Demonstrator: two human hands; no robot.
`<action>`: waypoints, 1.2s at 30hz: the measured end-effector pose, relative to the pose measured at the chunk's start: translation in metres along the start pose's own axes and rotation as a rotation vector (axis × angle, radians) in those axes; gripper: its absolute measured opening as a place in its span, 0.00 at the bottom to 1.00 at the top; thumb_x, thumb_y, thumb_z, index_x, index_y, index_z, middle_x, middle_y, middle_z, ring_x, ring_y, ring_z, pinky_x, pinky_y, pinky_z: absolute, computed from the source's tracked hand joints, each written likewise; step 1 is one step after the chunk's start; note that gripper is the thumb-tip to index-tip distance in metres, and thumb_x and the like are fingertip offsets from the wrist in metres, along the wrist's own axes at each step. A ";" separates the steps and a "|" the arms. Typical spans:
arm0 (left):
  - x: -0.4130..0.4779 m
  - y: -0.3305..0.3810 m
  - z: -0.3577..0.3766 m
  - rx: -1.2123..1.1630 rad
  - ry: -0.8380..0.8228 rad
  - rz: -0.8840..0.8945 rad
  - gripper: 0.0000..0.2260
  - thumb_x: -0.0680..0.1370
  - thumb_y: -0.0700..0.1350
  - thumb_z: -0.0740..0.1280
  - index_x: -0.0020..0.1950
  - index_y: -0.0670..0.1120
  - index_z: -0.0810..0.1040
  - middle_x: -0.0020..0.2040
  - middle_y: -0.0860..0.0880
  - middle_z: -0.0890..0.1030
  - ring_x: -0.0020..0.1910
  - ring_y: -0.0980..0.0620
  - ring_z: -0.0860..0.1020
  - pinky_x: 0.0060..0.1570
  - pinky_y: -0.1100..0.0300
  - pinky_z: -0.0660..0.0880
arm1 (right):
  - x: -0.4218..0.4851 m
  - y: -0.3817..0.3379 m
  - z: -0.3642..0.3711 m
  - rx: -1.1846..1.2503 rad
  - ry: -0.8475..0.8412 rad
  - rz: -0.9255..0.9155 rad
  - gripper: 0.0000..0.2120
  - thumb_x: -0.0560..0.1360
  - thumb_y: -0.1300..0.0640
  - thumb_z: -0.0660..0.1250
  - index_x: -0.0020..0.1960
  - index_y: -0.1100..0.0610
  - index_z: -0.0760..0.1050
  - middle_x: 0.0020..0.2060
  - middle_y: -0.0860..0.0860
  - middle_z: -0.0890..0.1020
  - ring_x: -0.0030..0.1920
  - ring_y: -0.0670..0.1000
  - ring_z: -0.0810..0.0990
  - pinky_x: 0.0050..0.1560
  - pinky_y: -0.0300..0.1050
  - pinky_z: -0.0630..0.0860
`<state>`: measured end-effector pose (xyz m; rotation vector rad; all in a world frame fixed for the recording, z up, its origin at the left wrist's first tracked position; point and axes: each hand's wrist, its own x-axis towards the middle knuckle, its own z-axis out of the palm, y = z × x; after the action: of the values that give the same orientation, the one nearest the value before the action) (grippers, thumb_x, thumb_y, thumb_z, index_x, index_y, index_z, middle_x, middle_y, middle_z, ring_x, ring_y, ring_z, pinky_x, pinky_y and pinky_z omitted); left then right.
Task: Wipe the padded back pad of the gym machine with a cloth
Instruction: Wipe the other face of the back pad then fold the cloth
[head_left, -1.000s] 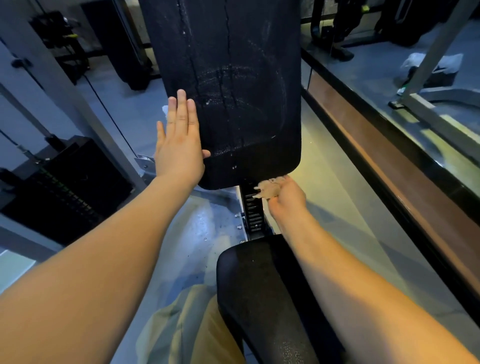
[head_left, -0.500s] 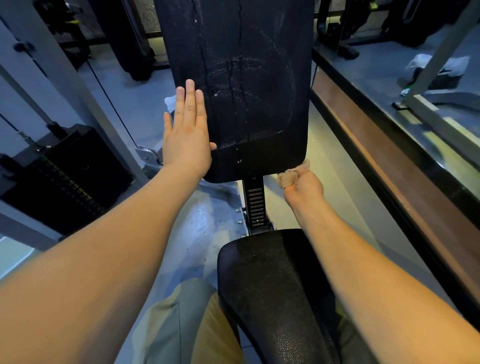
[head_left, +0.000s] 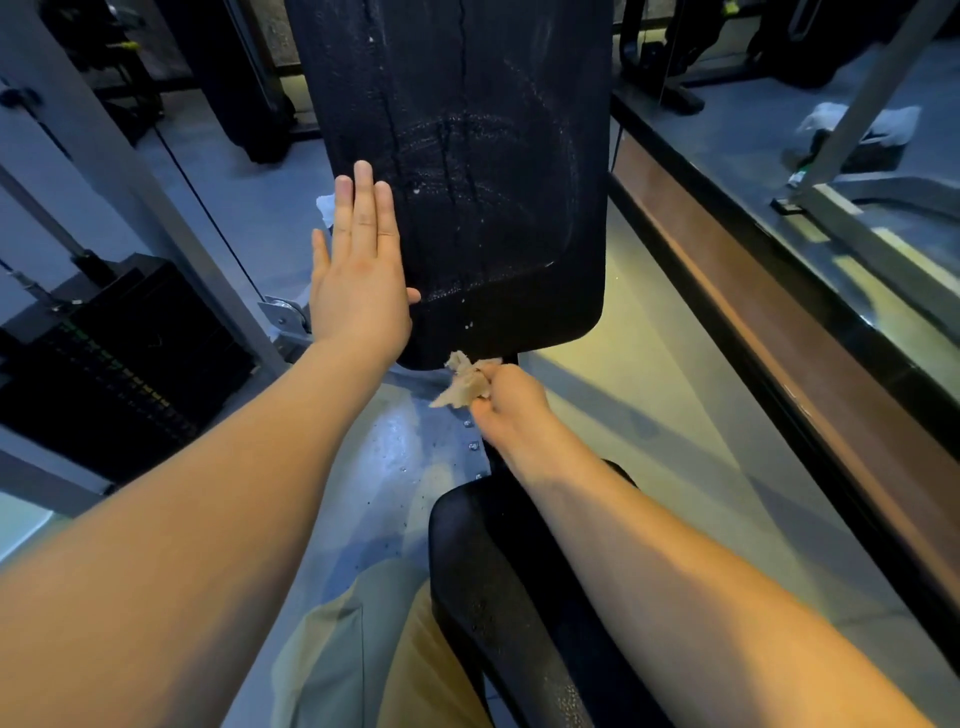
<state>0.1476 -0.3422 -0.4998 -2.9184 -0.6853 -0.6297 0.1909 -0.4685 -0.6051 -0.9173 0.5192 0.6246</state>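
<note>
Since half a second ago the right hand (head_left: 511, 402) has slid left along the bottom edge of the back pad (head_left: 467, 156), from its lower right corner to about the middle of that edge. Its fingers are curled round a crumpled tan cloth (head_left: 465, 382), which touches the pad's underside. The right forearm reaches out over the black seat pad (head_left: 498, 571). The left hand (head_left: 358, 280), apart from the right, lies flat with fingers straight and together, pointing up, palm pressed on the pad's left border. The pad stands upright at the far centre, streaked with pale marks. A weight stack (head_left: 119, 364) sits to the left
</note>
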 end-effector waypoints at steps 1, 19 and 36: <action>-0.001 -0.002 0.002 0.002 0.000 0.008 0.48 0.78 0.46 0.72 0.82 0.43 0.37 0.81 0.46 0.33 0.81 0.45 0.36 0.79 0.41 0.49 | 0.002 -0.013 -0.010 -0.014 0.020 -0.033 0.10 0.79 0.74 0.58 0.48 0.68 0.77 0.46 0.64 0.82 0.43 0.58 0.84 0.41 0.46 0.84; -0.001 -0.007 0.009 0.024 0.054 0.049 0.48 0.77 0.46 0.73 0.82 0.43 0.40 0.82 0.46 0.36 0.81 0.45 0.38 0.78 0.40 0.50 | -0.006 0.036 0.019 -0.002 -0.168 0.077 0.14 0.82 0.73 0.55 0.41 0.63 0.72 0.36 0.55 0.74 0.35 0.48 0.75 0.37 0.37 0.75; 0.000 -0.007 0.015 0.003 0.094 0.049 0.47 0.77 0.44 0.72 0.82 0.43 0.40 0.82 0.46 0.37 0.81 0.45 0.39 0.78 0.41 0.50 | 0.013 -0.031 -0.049 -0.219 -0.048 -0.325 0.07 0.79 0.71 0.63 0.44 0.66 0.76 0.31 0.57 0.79 0.31 0.51 0.81 0.34 0.41 0.78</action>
<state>0.1501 -0.3334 -0.5131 -2.8710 -0.6022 -0.7543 0.2149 -0.5203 -0.6211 -1.1626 0.2528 0.4110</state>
